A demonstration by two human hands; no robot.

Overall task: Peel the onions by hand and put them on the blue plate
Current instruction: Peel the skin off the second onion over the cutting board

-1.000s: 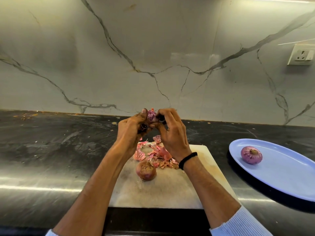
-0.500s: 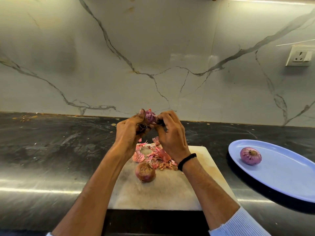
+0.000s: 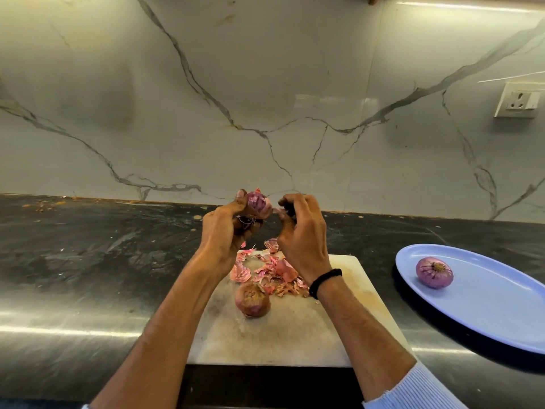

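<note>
Head camera is looking down at our two arms as we are working above a pale cutting board (image 3: 295, 335) on a dark counter (image 3: 88, 261). We are gripping a half-peeled onion (image 3: 259, 205) in our left hand (image 3: 227, 231), fingers curled round its lower part, the purple top showing above the thumb. Our right hand (image 3: 302, 237), a black band (image 3: 324, 280) on its wrist, is hovering just beside the onion with fingers curled in, pinching a small flake of skin (image 3: 276, 211) at the fingertips. Below the hands, a pile of pink skins (image 3: 271, 273) is lying on the far part of the board, and a brown-skinned onion (image 3: 252, 299) is sitting just in front of the pile. Well off to the right, a peeled onion (image 3: 434, 272) is resting on the near left part of the blue plate (image 3: 486, 314). Behind it all, a veined marble wall (image 3: 265, 84) is carrying a white socket (image 3: 519, 100) at the right.
</note>
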